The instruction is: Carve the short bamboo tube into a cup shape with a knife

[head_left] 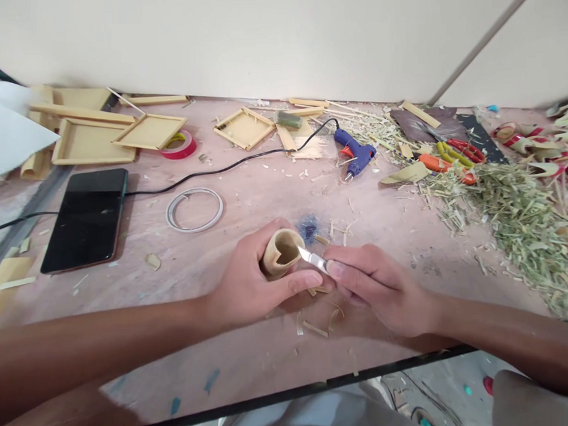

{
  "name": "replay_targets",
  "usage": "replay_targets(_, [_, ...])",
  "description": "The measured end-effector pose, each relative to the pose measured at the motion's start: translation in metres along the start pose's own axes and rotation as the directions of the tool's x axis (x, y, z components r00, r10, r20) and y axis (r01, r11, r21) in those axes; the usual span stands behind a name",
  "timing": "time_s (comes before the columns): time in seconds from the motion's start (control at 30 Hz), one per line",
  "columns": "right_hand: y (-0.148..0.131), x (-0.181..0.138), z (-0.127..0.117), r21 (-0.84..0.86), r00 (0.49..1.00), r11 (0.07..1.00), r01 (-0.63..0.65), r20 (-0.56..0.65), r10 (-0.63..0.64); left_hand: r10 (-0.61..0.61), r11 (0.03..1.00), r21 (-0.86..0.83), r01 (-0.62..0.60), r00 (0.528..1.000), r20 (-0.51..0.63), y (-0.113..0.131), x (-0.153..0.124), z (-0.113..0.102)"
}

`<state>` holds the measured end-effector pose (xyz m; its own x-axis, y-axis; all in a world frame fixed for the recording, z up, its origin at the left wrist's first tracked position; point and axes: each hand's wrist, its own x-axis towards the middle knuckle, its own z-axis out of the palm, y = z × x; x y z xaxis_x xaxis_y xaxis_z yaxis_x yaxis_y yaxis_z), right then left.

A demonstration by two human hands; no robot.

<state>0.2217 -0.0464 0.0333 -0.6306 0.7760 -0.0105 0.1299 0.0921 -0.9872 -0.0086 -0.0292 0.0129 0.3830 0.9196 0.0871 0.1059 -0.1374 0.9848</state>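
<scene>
My left hand (256,283) is wrapped around a short hollow bamboo tube (282,253), its open end facing up and toward me. My right hand (379,288) is closed on a small knife (313,259), whose metal blade tip rests against the tube's rim. Both hands sit just above the pinkish table (247,193) near its front edge. Thin bamboo shavings (315,326) lie on the table under the hands.
A black phone (85,218) lies at left, a tape ring (194,210) behind my left hand. Bamboo trays (88,141), red tape (179,146), a blue glue gun (354,153) with its cord, pliers (448,160) and a heap of green shavings (517,215) lie behind and to the right.
</scene>
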Motion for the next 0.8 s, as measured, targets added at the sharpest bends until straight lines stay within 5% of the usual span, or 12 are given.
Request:
replay_targets(0.27, [-0.0013, 0.0011, -0.0006, -0.004, 0.998, 1.0, -0.001, 0.061, 0.001, 0.045, 0.996, 0.083, -0.046, 0.999, 0.015, -0.0028, -0.0013, -0.0005])
replay_targets(0.8, [-0.0054, 0.0011, -0.0022, -0.035, 0.996, 0.999, -0.02, 0.09, 0.024, -0.012, 0.999, -0.034, 0.012, 1.0, 0.022, -0.0037, 0.0014, -0.0008])
